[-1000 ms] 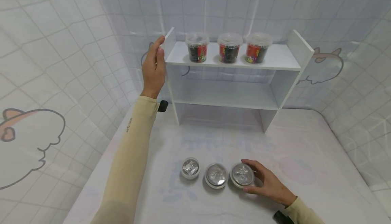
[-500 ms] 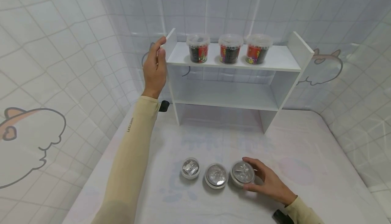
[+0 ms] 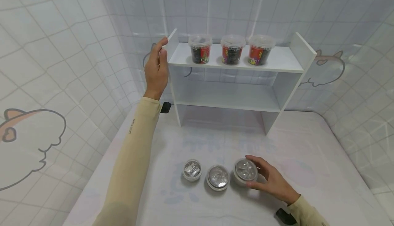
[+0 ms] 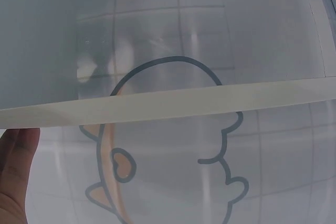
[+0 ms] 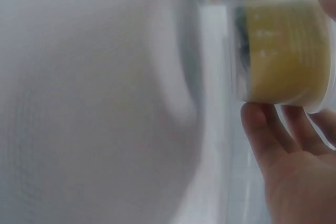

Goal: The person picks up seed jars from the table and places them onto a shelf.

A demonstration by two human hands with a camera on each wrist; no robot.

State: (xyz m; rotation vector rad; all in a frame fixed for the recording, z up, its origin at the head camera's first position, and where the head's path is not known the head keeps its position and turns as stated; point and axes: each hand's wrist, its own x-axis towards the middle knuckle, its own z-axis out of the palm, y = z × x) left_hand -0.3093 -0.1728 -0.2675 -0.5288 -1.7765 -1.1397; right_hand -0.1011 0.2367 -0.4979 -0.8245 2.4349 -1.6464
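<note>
My right hand [image 3: 274, 181] grips a lidded clear plastic cup [image 3: 246, 170], thumb on its near side and fingers round its far side. A silvery wrapped packet shows under the lid. In the right wrist view this cup [image 5: 286, 51] has a yellow label. To its left on the table stand two similar cups: the middle cup [image 3: 218, 177] and a smaller-looking left cup [image 3: 192, 170]. My left hand [image 3: 156, 72] rests with fairly straight fingers against the left side panel [image 3: 173, 42] of a white shelf. In the left wrist view, fingertips [image 4: 29, 135] meet the panel's edge.
The white shelf [image 3: 227, 96] stands at the back of the table [image 3: 221, 140]. Its top board carries three lidded cups with red and black labels: a left one [image 3: 200, 53], a middle one [image 3: 232, 53] and a right one [image 3: 260, 53]. Tile-patterned sheeting [image 3: 61, 41] encloses the table.
My right hand and its cup have shifted slightly up and away from me, apart from the middle cup. The left hand stays at the shelf panel.
</note>
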